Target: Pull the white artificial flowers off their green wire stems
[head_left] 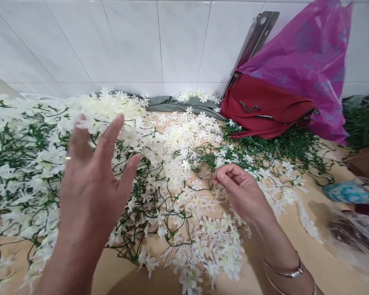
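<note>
My left hand (92,184) hovers with its fingers stretched out and apart above a big heap of white artificial flowers on green wire stems (21,164); nothing is in it. My right hand (240,188), with bangles on the wrist, has its fingers curled and pinched together over the loose white blossoms (184,139) in the middle of the tan table (301,246). What the pinch holds is too small to make out. A tangle of bare green stems (276,149) lies just beyond the right hand.
A red handbag (264,108) leans on the white tiled wall, with a purple plastic bag (310,65) and a metal bracket (255,35) behind it. A grey-green cloth (172,104) lies along the wall. A clear plastic bag (353,233) and a blue object (344,191) sit at the right.
</note>
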